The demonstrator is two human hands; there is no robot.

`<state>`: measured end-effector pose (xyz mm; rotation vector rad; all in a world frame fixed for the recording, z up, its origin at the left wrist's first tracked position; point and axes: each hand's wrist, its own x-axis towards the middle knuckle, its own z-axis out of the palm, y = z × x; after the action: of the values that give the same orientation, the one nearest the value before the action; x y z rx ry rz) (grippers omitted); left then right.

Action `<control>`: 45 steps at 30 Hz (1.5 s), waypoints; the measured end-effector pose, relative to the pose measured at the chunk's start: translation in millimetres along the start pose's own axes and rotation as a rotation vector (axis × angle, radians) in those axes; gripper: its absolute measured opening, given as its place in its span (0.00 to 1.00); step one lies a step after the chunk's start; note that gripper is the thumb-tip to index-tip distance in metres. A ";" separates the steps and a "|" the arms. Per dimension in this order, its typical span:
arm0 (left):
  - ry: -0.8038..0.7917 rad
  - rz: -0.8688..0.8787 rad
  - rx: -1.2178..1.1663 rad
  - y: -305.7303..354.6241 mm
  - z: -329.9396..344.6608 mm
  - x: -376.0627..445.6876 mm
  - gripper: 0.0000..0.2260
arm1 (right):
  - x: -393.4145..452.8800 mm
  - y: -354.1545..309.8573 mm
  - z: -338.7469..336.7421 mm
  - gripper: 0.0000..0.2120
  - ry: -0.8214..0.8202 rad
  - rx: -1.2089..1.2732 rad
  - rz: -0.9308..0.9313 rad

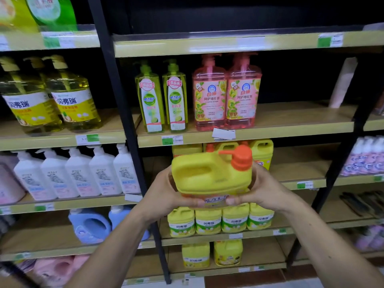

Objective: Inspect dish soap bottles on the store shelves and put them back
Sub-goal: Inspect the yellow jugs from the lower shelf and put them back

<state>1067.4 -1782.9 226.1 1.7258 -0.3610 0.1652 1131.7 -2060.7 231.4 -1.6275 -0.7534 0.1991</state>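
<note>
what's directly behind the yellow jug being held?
Behind the held yellow jug, more yellow jugs stand on the shelf; only their tops and one right edge show. How many stand there is hidden by the jug and both hands.

Glossy yellow plastic jug [209,175], wood-look shelf [301,119].

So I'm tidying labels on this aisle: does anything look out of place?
Yes: the white price tag below the pink pump bottles sits tilted and loose on the shelf edge, unlike the flat green-and-white tags.
</note>
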 end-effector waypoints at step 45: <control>0.133 -0.596 -0.785 -25.8 38.2 47.8 0.15 | 28.5 -93.6 67.4 0.23 0.340 -0.722 0.244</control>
<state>1117.3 -1823.4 209.6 0.9724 0.1891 -0.2692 1084.6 -1987.5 312.3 -2.3624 -0.3701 -0.2038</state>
